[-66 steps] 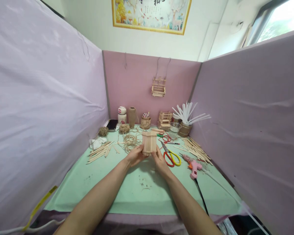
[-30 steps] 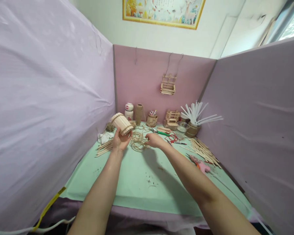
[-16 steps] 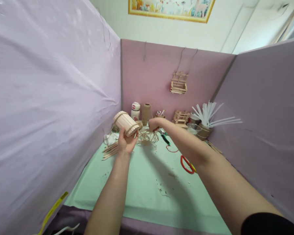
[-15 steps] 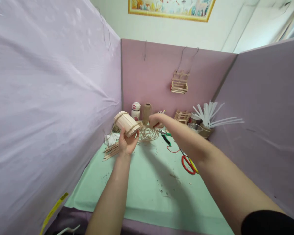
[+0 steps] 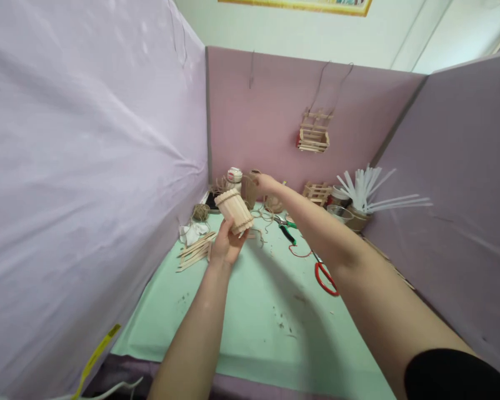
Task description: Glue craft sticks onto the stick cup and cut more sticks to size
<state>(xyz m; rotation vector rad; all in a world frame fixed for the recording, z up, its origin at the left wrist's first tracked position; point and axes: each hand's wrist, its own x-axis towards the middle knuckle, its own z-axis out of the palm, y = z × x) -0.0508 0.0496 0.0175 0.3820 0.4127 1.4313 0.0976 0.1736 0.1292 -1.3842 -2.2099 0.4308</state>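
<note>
Wooden tub [image 5: 234,208] well behind front tablecloth edge [image 5: 250,366]

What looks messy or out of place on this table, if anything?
Dark crumbs are scattered on the green cloth toward the front, looking like stray litter. The wooden cup leans, but the left hand holds it that way. Nothing looks plainly broken.

This looked like a craft booth: cloth walls [image 5: 87,166] enclosed the hands [image 5: 230,244], wooden sticks [image 5: 196,251] lay left of them, pliers [image 5: 289,235] and scissors [image 5: 317,276] right, on the desk [image 5: 250,322].
</note>
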